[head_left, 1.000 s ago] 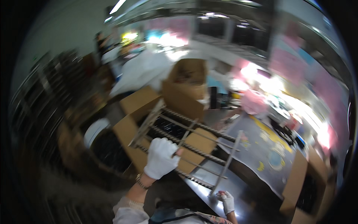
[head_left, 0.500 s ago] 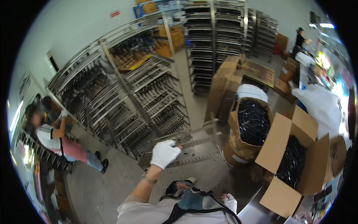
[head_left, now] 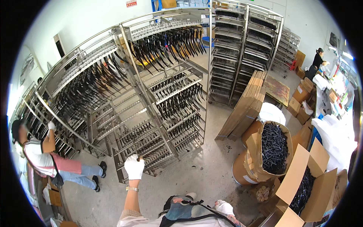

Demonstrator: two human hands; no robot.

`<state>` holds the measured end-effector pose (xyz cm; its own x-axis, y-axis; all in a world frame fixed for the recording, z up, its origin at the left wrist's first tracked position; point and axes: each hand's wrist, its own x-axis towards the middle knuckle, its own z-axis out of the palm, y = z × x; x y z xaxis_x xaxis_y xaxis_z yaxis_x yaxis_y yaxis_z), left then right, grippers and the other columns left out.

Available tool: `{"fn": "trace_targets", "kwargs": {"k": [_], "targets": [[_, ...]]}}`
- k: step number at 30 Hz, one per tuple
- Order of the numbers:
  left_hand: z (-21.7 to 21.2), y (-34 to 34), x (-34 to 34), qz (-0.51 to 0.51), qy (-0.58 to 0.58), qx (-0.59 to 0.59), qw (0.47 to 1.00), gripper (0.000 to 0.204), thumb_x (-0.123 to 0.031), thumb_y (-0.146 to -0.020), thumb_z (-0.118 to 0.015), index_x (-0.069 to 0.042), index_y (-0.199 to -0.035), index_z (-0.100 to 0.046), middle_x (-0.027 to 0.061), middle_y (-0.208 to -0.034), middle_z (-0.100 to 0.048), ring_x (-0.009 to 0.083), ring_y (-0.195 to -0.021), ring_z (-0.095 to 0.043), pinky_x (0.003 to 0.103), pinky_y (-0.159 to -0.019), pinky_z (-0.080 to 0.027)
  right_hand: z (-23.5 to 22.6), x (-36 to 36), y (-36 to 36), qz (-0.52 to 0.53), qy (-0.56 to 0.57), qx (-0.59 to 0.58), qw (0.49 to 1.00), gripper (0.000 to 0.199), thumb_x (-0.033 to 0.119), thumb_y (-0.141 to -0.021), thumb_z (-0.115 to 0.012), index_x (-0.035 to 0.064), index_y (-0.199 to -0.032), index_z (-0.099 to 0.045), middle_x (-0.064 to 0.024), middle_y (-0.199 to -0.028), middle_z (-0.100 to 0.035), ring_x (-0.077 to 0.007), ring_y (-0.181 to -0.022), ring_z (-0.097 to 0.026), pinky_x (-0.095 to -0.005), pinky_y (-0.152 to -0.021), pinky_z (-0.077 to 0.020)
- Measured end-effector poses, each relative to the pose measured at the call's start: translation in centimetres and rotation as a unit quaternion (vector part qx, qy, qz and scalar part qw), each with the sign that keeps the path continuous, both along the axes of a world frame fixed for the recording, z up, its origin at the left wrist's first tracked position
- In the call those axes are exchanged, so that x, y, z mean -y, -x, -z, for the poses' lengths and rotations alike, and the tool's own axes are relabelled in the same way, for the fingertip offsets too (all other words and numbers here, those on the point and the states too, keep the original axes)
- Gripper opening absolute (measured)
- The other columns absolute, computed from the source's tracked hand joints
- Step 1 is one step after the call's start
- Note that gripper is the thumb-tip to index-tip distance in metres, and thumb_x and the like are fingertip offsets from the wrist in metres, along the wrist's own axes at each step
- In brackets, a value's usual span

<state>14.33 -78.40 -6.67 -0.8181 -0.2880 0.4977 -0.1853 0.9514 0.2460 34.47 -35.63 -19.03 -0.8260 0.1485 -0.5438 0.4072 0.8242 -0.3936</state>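
My left hand [head_left: 134, 167], in a white glove, is curled closed at the near edge of a metal frame with notched bars [head_left: 118, 166], low in front of the tall metal rack [head_left: 132, 72]. A band circles that wrist. Rows of thin black curved pieces [head_left: 181, 99] hang from the rack's notched bars. Beside my waist is my right hand [head_left: 224, 209], also white-gloved; its fingers are mostly hidden, and nothing shows in it.
On the right stand a round drum [head_left: 242, 170], a carton of black pieces [head_left: 275, 147] and an open cardboard box [head_left: 295, 166]. Flat cardboard [head_left: 242, 106] leans beside another rack [head_left: 230, 53]. A person [head_left: 41, 155] works at the left; another [head_left: 318, 58] stands far right.
My left hand has moved left, and the frame that stretched rightward from it now sits by the rack's lower left. My view has turned, shifting the boxes rightward. The right hand stays by my waist.
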Motion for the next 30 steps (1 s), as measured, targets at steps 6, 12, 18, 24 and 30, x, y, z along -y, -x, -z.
{"fn": "trace_targets", "kwargs": {"k": [6,12,18,24,30], "targets": [[2.3,6.3,4.2,-0.042,0.014,0.026,0.999,0.019,-0.023,-0.075,-0.069,-0.004,-0.075,-0.068,0.0180,-0.075,-0.069,0.0351,-0.072,-0.069,0.043,-0.070,-0.056,0.2,4.0,4.5,-0.060,-0.028,0.095,0.993,0.039,0.043,-0.096,-0.043,0.0175,-0.112,-0.068,-0.0162,-0.113,-0.070,-0.0379,-0.106,-0.066,-0.0498,-0.091,-0.0519],[3.3,16.1,9.7,-0.078,0.120,0.071,0.987,0.017,-0.024,-0.076,-0.066,-0.008,-0.076,-0.069,0.0135,-0.076,-0.071,0.0305,-0.072,-0.071,0.040,-0.068,-0.056,-0.3,5.1,6.8,-0.089,-0.033,0.041,0.995,0.035,0.040,-0.096,-0.045,0.0183,-0.107,-0.070,-0.0154,-0.105,-0.072,-0.0381,-0.100,-0.068,-0.0508,-0.086,-0.0529],[-3.6,16.4,4.1,0.029,0.241,0.052,0.969,0.029,-0.032,-0.083,-0.064,-0.003,-0.086,-0.068,0.0208,-0.093,-0.070,0.0305,-0.090,-0.069,0.043,-0.079,-0.053,-1.7,5.3,6.6,-0.031,-0.102,0.008,0.994,0.033,0.037,-0.094,-0.051,0.0131,-0.106,-0.070,-0.0153,-0.104,-0.072,-0.0374,-0.097,-0.069,-0.0488,-0.085,-0.0542],[-20.7,8.2,0.7,0.511,-0.131,0.251,0.812,0.029,-0.035,-0.090,-0.066,-0.009,-0.101,-0.073,0.0103,-0.106,-0.072,0.0263,-0.094,-0.068,0.039,-0.088,-0.053,-1.5,6.9,6.0,-0.071,-0.031,0.056,0.995,0.035,0.039,-0.091,-0.050,0.0156,-0.108,-0.070,-0.0134,-0.108,-0.072,-0.0372,-0.103,-0.067,-0.0477,-0.089,-0.0528],[-41.3,13.5,7.9,0.001,0.441,-0.415,0.796,0.035,-0.032,-0.090,-0.065,-0.008,-0.115,-0.065,0.0128,-0.092,-0.068,0.0286,-0.084,-0.063,0.043,-0.079,-0.049,-1.3,6.4,4.7,-0.094,-0.052,-0.007,0.994,0.032,0.039,-0.092,-0.051,0.0173,-0.104,-0.071,-0.0152,-0.104,-0.072,-0.0369,-0.100,-0.068,-0.0472,-0.087,-0.0537]]}}
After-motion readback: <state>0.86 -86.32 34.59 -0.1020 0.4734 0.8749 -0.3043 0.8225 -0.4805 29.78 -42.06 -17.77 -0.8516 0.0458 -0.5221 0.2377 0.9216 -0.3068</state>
